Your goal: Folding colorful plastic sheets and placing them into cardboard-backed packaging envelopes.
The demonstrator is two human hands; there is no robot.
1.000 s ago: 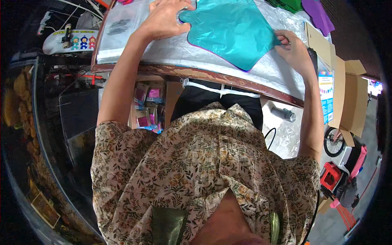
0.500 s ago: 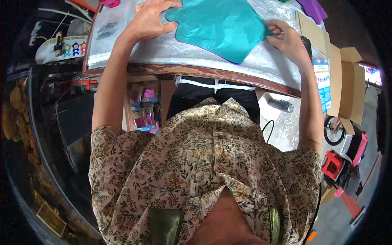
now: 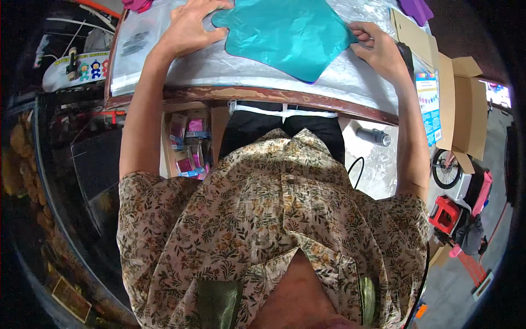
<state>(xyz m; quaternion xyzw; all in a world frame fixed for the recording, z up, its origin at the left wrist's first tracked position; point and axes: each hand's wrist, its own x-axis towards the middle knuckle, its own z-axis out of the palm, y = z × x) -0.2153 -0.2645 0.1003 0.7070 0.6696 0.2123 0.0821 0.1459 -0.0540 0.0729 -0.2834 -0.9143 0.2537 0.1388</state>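
Tabletop (image 3: 200,72): left hand (image 3: 189,30) wide at teal sheet (image 3: 285,38), right hand (image 3: 379,52) with pinch grip on corner

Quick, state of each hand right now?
Left hand: open, spread around the left end of the teal foil sheet.
Right hand: closed, pinching the teal foil sheet's right corner.

Cannot see the far side of the teal sheet (image 3: 285,38) or the top of the purple piece (image 3: 417,10), cut off above, nor read the tiny print on the blue packet (image 3: 432,123).
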